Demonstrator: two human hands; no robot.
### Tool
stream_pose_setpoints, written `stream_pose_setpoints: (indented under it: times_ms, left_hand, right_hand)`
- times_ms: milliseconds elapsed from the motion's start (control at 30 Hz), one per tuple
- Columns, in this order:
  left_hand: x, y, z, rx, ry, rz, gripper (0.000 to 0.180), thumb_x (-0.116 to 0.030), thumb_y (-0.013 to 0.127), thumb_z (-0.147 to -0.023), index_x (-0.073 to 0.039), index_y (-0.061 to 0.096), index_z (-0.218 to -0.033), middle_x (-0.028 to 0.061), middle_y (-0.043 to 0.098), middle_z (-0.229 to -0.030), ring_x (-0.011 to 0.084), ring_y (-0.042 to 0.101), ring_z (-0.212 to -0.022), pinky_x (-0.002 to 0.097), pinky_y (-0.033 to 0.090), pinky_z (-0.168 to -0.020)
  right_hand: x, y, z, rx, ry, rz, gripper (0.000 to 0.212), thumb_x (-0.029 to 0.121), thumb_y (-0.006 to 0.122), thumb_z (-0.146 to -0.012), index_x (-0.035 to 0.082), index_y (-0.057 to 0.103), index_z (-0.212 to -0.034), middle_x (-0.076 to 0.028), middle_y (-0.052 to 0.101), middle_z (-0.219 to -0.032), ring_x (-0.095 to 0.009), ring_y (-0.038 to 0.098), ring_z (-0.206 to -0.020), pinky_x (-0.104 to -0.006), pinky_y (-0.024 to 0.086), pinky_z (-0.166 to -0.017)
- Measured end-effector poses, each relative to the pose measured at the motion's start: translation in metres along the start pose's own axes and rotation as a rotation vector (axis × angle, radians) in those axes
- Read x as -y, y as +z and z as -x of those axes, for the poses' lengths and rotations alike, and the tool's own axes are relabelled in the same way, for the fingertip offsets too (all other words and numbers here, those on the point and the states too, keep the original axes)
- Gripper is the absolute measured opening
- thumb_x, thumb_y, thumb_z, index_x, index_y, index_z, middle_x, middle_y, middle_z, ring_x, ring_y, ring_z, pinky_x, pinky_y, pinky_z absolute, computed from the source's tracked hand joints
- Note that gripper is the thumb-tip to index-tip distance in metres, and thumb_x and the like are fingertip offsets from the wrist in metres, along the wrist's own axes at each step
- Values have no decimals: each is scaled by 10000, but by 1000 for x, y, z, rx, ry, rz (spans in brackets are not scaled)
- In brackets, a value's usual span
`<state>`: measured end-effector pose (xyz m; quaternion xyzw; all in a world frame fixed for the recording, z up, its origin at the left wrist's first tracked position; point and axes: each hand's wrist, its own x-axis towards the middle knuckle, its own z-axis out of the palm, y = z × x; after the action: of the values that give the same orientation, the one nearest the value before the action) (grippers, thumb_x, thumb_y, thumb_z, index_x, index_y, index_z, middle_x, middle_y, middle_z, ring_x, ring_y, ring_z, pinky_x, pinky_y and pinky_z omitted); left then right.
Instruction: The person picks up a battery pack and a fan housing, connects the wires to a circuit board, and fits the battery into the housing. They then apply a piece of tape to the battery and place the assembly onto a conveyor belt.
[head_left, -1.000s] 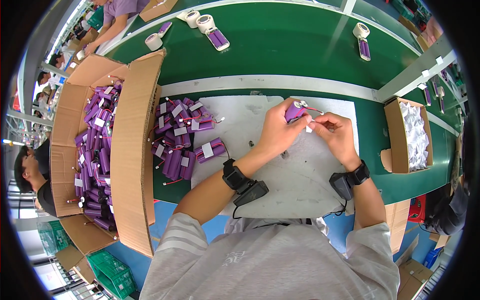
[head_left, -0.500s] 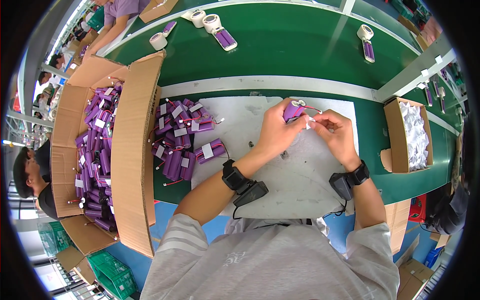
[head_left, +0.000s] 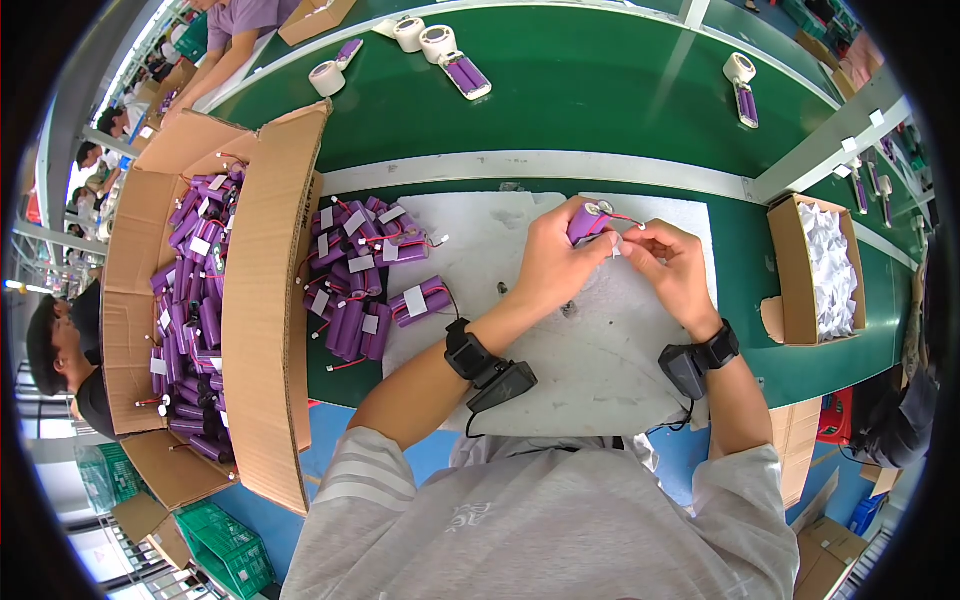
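My left hand is closed round a purple battery pack, holding it tilted above the white foam mat. One end of the pack faces up, and a red wire with a small white plug leads off it to the right. Close against it, my right hand pinches a small white slip between thumb and forefinger. The fingers partly cover this slip, and I cannot tell whether it touches the pack. Left of the mat lies a pile of purple battery packs with white labels and red wires.
A large cardboard box full of battery packs stands at the left. At the right, a smaller box holds crumpled white slips. Beyond a pale rail, a green belt carries white devices with purple cells. Other people work nearby.
The devices on the green belt have shifted a little to the right. My hands stay almost in place, and less of the white slip shows between them.
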<state>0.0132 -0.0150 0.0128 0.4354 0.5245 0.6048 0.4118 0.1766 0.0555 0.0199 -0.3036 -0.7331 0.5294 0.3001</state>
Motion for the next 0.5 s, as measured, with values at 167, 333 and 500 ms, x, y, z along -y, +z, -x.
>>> stream_pose_setpoints:
  times_ms: [167,333,500]
  left_hand:
    - [3,0,0,5,26,-9,154,-29,651,-827,11,583,-959,66,655,-813,112,598,-644,254,484,-579]
    - [4,0,0,5,53,-69,153,-26,650,-829,9,582,-961,61,652,-808,107,592,-646,249,482,-579]
    - [2,0,1,-1,23,-37,189,-36,654,-780,10,599,-954,70,673,-803,114,605,-697,274,494,-658]
  right_hand:
    - [2,1,1,11,42,-4,89,21,678,-858,-23,644,-928,-39,652,-872,-94,613,-787,-233,507,-718]
    - [0,0,0,16,-9,14,102,29,691,-849,-28,650,-923,-68,677,-847,-112,644,-789,-244,524,-713]
    - [4,0,-1,41,64,-12,86,18,694,-843,-17,646,-905,-38,660,-869,-91,616,-789,-234,513,-738]
